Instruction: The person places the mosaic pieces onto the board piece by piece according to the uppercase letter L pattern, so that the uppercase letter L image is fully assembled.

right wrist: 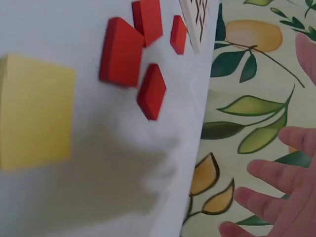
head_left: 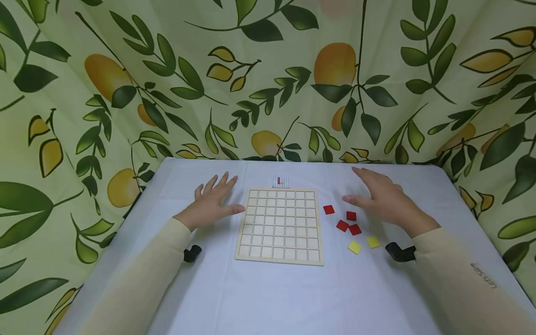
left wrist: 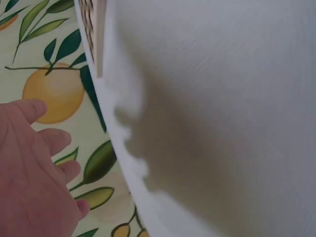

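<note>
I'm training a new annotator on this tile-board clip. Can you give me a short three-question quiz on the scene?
1. How many red tiles lie on the table?
2. True or false: the wooden grid board already holds tiles.
3. Which hand is nearer the loose tiles: A, the left hand, or B, the right hand?

Key: 1. Four. 2. False; every cell in view is bare. 3. B; it hovers open just beside them, holding nothing.
</note>
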Tool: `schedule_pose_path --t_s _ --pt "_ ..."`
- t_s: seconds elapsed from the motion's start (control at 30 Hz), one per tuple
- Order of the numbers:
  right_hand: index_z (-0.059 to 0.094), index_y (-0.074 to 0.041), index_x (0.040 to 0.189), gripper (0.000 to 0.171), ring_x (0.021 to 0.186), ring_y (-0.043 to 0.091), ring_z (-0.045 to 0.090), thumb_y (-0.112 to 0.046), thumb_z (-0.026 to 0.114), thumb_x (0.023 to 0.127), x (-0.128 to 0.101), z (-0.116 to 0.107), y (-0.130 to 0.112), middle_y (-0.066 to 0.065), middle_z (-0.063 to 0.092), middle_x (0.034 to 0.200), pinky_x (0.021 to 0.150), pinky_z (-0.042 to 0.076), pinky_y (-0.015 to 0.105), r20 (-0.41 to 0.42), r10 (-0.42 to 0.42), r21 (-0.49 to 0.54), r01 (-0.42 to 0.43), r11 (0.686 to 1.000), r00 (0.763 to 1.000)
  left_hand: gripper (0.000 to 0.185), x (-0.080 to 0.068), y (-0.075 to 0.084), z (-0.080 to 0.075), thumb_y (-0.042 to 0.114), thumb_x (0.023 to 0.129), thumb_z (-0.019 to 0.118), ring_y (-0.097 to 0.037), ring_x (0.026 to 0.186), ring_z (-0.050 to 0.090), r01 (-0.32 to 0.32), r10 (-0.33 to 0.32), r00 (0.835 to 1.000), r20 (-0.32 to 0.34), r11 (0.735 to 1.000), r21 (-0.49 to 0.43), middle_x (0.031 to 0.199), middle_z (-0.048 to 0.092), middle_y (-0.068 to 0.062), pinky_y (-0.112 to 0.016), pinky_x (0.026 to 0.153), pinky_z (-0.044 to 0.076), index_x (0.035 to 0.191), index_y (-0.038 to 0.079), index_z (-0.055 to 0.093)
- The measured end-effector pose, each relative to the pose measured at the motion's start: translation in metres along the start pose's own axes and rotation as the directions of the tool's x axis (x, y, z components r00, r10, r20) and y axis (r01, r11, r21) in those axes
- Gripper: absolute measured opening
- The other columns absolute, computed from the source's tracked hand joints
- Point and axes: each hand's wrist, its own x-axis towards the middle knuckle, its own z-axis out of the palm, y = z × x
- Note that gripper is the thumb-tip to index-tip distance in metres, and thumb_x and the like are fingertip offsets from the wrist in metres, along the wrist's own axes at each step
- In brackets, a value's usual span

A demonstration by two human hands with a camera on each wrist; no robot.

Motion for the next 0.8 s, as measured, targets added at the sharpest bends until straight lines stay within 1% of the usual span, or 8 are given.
schedule_pose_path --t_s 0.1,0.17,0.27,0.33,0.43,0.57,0.7,0.8 --pt "0.029 -0.002 0.171 0.103 0.155 0.055 0.026 -0.060 0.074 0.099 0.005 0.017 -0.002 0.029 0.031 0.171 0.113 0.022 0.084 0.022 -0.005 0.101 0.002 0.995 1.000 0.100 0.004 -0.003 0.015 0.063 0.102 0.069 -0.047 0.163 -0.004 -0.009 0.010 1.000 0.008 0.998 -0.059 0.181 0.005 -0.014 -0.074 0.120 -0.005 0.176 0.017 0.020" --pt "0.030 -0.003 0.171 0.101 0.155 0.053 0.027 -0.056 0.077 0.099 0.007 0.028 -0.002 0.028 0.033 0.170 0.116 0.026 0.079 0.045 0.000 0.170 -0.008 0.985 0.999 0.099 0.006 -0.004 0.023 0.062 0.103 0.068 -0.047 0.163 -0.003 -0.012 0.014 1.000 0.014 0.995 -0.097 0.181 0.006 -0.014 -0.073 0.120 -0.003 0.176 0.017 0.019" --pt "0.034 -0.005 0.170 0.096 0.151 0.050 0.036 -0.050 0.080 0.099 0.008 0.042 -0.002 0.027 0.041 0.165 0.116 0.033 0.072 0.069 0.009 0.263 -0.027 0.965 0.998 0.099 0.007 -0.005 0.031 0.063 0.102 0.068 -0.042 0.164 -0.002 0.000 0.003 1.000 0.018 0.987 -0.160 0.182 0.008 -0.011 -0.069 0.122 -0.002 0.177 0.020 0.020" --pt "0.038 -0.006 0.169 0.091 0.145 0.048 0.043 -0.047 0.081 0.099 0.007 0.051 0.000 0.026 0.050 0.156 0.114 0.038 0.069 0.064 0.008 0.294 -0.026 0.956 0.998 0.101 0.008 -0.005 0.036 0.066 0.099 0.070 -0.039 0.165 -0.002 0.006 0.000 1.000 0.029 0.983 -0.184 0.182 0.008 -0.009 -0.068 0.123 -0.003 0.177 0.022 0.021" --pt "0.048 -0.008 0.164 0.081 0.134 0.043 0.048 -0.041 0.082 0.100 0.005 0.063 0.003 0.022 0.057 0.142 0.107 0.046 0.064 0.030 -0.007 0.295 -0.002 0.955 1.000 0.108 0.009 -0.006 0.045 0.074 0.091 0.074 -0.033 0.166 -0.005 0.011 0.000 0.998 0.060 0.983 -0.182 0.182 0.008 -0.005 -0.066 0.124 -0.005 0.176 0.026 0.027" --pt "0.065 -0.012 0.153 0.060 0.126 0.040 0.042 -0.033 0.083 0.100 0.005 0.077 0.005 0.018 0.054 0.137 0.097 0.046 0.057 -0.035 -0.018 0.252 0.027 0.967 0.999 0.111 0.008 -0.009 0.054 0.076 0.083 0.081 -0.032 0.165 -0.008 -0.017 0.028 0.998 0.061 0.986 -0.164 0.181 0.008 -0.005 -0.065 0.123 -0.008 0.172 0.028 0.037" --pt "0.077 -0.013 0.139 0.038 0.125 0.041 0.040 -0.024 0.080 0.103 0.005 0.088 0.004 0.018 0.052 0.136 0.092 0.043 0.054 -0.102 -0.024 0.236 0.048 0.970 0.995 0.107 0.005 -0.012 0.058 0.071 0.083 0.084 -0.033 0.165 -0.006 -0.039 0.044 0.998 0.033 0.988 -0.151 0.181 0.010 -0.006 -0.065 0.123 -0.009 0.171 0.027 0.040" --pt "0.080 -0.010 0.133 0.031 0.124 0.041 0.042 -0.020 0.079 0.104 0.005 0.093 0.003 0.018 0.054 0.135 0.092 0.043 0.055 -0.138 -0.033 0.241 0.066 0.968 0.990 0.104 0.003 -0.013 0.060 0.070 0.085 0.083 -0.034 0.165 -0.005 -0.038 0.042 0.999 0.029 0.990 -0.135 0.181 0.010 -0.005 -0.064 0.124 -0.009 0.171 0.028 0.042"
